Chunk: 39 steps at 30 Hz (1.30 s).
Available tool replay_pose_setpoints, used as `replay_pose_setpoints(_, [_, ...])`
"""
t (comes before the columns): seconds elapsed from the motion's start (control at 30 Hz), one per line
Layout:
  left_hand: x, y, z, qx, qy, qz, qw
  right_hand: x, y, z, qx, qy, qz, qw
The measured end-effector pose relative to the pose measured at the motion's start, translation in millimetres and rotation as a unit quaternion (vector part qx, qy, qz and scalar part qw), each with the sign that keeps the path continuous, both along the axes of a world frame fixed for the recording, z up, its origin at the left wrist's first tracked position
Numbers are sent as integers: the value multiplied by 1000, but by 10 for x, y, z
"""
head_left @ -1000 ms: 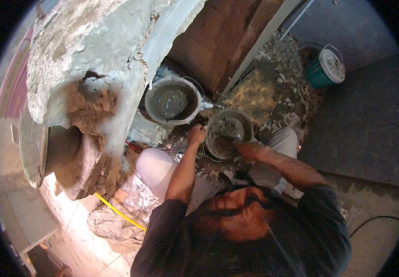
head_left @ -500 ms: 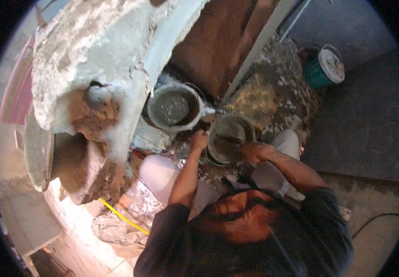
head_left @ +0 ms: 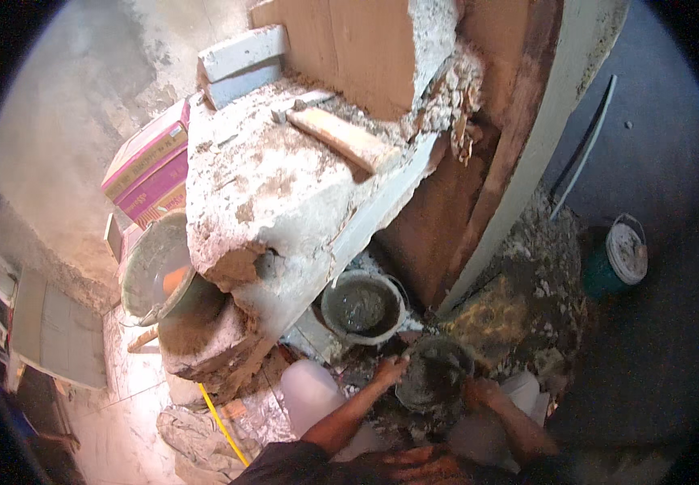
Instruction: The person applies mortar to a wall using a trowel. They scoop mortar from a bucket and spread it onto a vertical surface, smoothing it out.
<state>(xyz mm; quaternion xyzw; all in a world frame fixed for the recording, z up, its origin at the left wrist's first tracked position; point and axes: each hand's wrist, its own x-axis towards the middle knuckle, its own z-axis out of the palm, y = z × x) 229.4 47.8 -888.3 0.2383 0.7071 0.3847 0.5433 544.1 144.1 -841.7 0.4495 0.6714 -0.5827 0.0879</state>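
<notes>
Between my knees is a round bucket (head_left: 422, 396) with wet grey mortar inside. At its left rim my left hand (head_left: 391, 370) is closed on the edge. My right hand (head_left: 483, 393) is at the opposite side, fingers curled against the bucket; they are dim and partly hidden. No tool can be made out in that hand. Just beyond, slightly left, stands a second bucket (head_left: 362, 307), which also holds wet grey mortar and has a wire handle.
A broken masonry slab (head_left: 285, 202) with a wooden piece (head_left: 341, 139) on top rises at left. A large basin (head_left: 155, 271) leans beside it, near pink boxes (head_left: 151, 166). Rubble (head_left: 519, 315) and a green lidded bucket (head_left: 618, 257) are right. A yellow hose (head_left: 218, 420) crosses the floor.
The view has shifted, so hands and buckets appear lower. My right hand was over the bucket with a dark tool in the mortar; now it is at the right rim. My left hand stays on the left rim.
</notes>
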Motion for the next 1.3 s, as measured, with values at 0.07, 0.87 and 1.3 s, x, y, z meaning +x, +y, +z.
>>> replay_pose_setpoints(0.07, [59,-105,313,43,-113,-20,992,-22,-76,346,18,-19,8,1000])
replay_pose_setpoints(0.87, [612,166,4326,-144,-306,154,928,559,-548,4569,-119,158,-556,808])
replay_pose_setpoints(1.3, [-185,-369,8063,103,-98,74,987,1183,-607,4527,-113,103,-451,879])
